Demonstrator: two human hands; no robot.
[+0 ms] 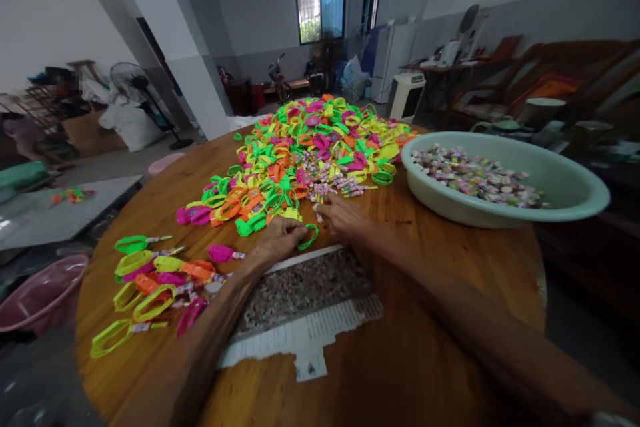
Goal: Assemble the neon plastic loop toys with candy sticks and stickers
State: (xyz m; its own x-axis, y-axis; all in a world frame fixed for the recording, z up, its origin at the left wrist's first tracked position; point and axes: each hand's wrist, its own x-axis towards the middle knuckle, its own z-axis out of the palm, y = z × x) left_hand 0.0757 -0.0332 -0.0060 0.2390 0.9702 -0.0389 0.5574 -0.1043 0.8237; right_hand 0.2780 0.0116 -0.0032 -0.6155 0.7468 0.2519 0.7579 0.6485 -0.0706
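Head view, left fingers (291, 229) on green band (309, 237), right hand (344, 217) near colorful pile (300, 153)

The place looks like a home's ground-floor room used as a small hand-assembly workshop. A round wooden table (425, 280) carries a heap of neon plastic bands (320, 137) beside a basin (500, 213) of small wrapped pieces. Around it stand a pedestal fan (137, 83), a refrigerator (393, 57), a wooden bench (575, 60) and a barred window (320, 0) in two-tone walls.
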